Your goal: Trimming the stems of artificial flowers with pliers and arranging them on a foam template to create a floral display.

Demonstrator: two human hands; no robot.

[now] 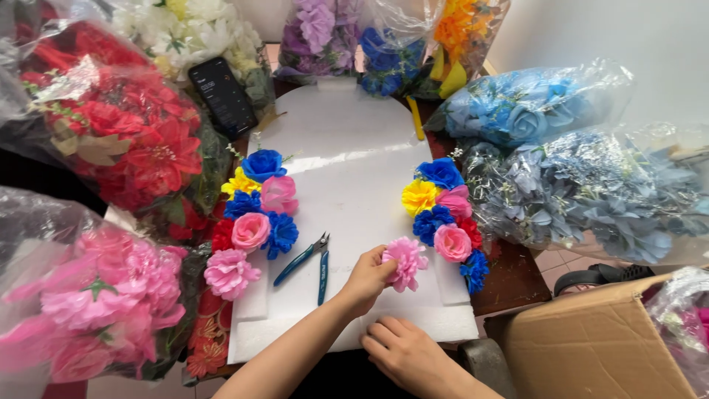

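Pink fabric carnation (405, 260) pinched in left hand (367, 278) at frame centre—being set into white foam board (347, 170); right hand (408, 353) flat, bracing—next, firm pressing.

There is only one view, from a camera worn on the person's head. It looks steeply down and forward over the bench, from close above, so the white foam board (347, 170) fills the middle of the picture. The person's forearms enter from the bottom edge. The far side of the bench lies at the top, and the floor with a cardboard box (591, 340) shows at the lower right.
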